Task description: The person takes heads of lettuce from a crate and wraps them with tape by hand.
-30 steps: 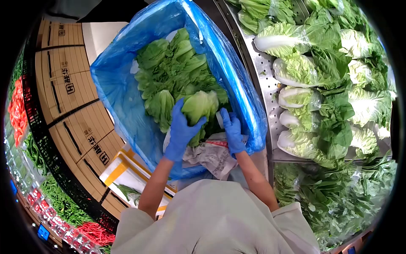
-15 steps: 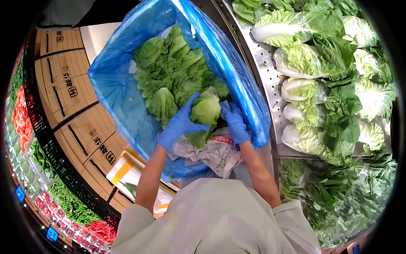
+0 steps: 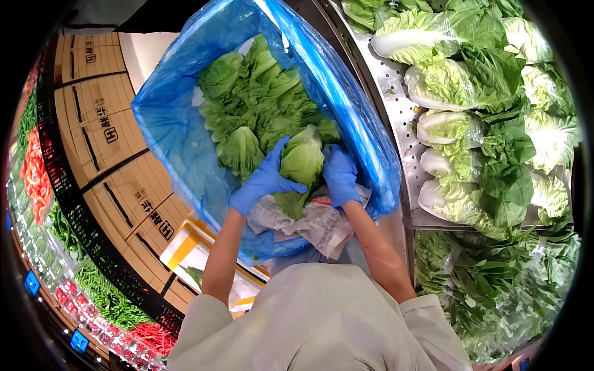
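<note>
A head of lettuce sits between my two blue-gloved hands at the near end of a blue plastic liner bag. My left hand cups its left side, the thumb lying across its lower leaves. Against its right side my right hand is closed, with the fingertips partly hidden. More lettuce is piled in the bag beyond my hands, and one separate lettuce head lies left of the held one. Crumpled printed paper lies below my hands.
To the right, a perforated metal tray bears Chinese cabbages, with leafy greens nearer me. On the left are a wood-coloured printed panel, a white box with yellow tape, green peppers and red peppers.
My right hand's fingers have drawn in beside the lettuce head, where they were stretched more toward its top. My left hand keeps its hold. The whole view has shifted slightly.
</note>
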